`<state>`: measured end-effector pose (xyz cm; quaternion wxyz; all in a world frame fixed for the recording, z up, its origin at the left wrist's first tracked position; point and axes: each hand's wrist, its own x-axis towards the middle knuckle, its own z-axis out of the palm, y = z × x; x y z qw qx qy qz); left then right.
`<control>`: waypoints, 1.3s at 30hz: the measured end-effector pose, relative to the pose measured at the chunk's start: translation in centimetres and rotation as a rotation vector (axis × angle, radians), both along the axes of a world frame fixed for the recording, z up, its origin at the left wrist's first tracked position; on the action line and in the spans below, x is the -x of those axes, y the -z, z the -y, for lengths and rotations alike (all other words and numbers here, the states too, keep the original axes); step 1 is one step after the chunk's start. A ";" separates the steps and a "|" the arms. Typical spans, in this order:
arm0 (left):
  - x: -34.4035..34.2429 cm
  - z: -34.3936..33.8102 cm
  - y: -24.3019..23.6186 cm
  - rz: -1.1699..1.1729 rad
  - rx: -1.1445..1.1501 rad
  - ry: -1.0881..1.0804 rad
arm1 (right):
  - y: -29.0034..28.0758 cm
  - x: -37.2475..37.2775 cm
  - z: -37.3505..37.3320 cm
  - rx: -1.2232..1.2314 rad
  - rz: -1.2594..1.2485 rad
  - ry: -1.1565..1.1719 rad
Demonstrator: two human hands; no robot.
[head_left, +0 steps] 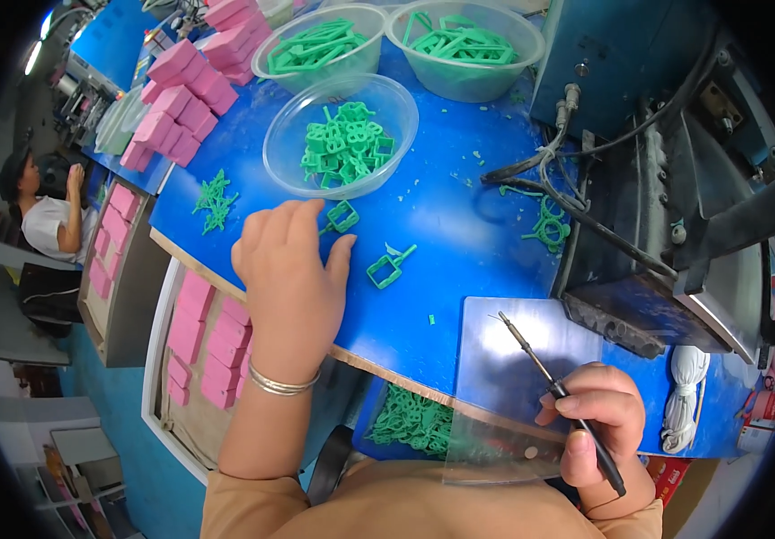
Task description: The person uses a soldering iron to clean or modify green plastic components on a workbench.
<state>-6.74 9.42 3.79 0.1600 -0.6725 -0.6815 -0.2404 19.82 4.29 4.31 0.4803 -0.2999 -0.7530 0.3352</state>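
My left hand [293, 260] is over the blue table, thumb and fingers apart, with nothing gripped. Right by its fingertips lies a small green plastic frame [342, 216]; whether they touch it, I cannot tell. A second green frame [385, 270], with a stem sticking out, rests a little to the right. My right hand [598, 422] is closed round a slim pen-shaped tool [592, 437] with a black handle and a thin metal tip pointing up and left. Under the tool lies a clear plastic sheet [504, 359] at the table's front edge. Beyond my left hand, a clear bowl [279, 162] contains many green frames.
Two more bowls [266, 67] of green parts stand at the back. Green scraps [216, 201] lie at the left. Pink blocks [176, 112] are stacked far left. A dark machine [648, 207] with cables fills the right. Another person [50, 216] sits at the far left.
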 end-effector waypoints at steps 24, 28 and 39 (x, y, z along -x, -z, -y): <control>-4.5 5.4 1.6 2.149 0.722 0.641 | 0.3 -0.2 0.3 -0.048 -0.133 0.036; -4.5 5.5 2.2 1.992 0.653 0.700 | 0.0 -0.4 -0.1 -0.078 -0.064 -0.022; -4.8 5.3 1.8 1.889 0.632 0.806 | -0.2 0.2 0.1 -0.067 -0.067 0.020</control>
